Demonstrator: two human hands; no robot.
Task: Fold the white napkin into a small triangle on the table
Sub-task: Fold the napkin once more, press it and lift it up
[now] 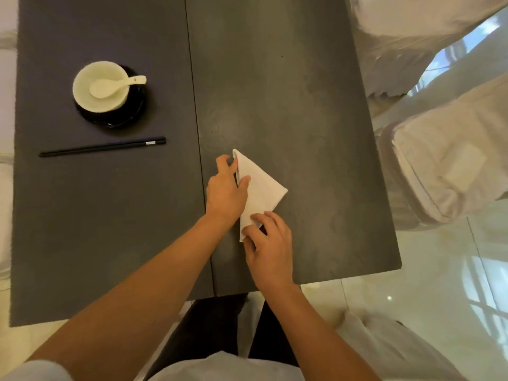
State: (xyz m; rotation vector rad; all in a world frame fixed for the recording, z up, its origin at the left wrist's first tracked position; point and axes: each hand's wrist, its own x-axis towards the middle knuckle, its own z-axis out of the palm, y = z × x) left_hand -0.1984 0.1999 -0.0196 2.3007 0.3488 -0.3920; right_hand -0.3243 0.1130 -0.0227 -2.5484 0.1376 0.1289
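Observation:
The white napkin point(262, 188) lies on the dark grey table point(288, 92) as a small folded triangle, one corner pointing right. My left hand point(226, 189) rests along its left edge, thumb lying flat on the cloth and fingers touching the far tip. My right hand point(270, 244) pinches the near corner between thumb and index finger. That near corner is partly hidden under my fingers.
A white bowl point(100, 86) with a white spoon point(115, 85) sits on a black saucer point(121, 111) at the far left. Black chopsticks point(103, 148) lie nearer. White-covered chairs point(445, 166) stand beyond the table's right edge, and a glossy floor point(412, 270) surrounds it.

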